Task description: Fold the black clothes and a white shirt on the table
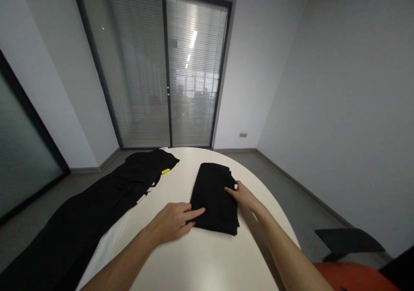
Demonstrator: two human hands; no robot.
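Note:
A folded black garment (214,196) lies on the white oval table (200,256). My left hand (173,222) rests on the table at the garment's near left corner, fingers stretched out flat with the fingertips on the cloth. On the garment's right edge lies my right hand (241,194), its fingers lightly touching the fabric; it looks open.
A long spread of black clothing (97,209) with a small yellow tag (165,171) covers the table's left side. An orange chair (352,276) with a black armrest stands at the lower right. Blinds over glass doors fill the far wall.

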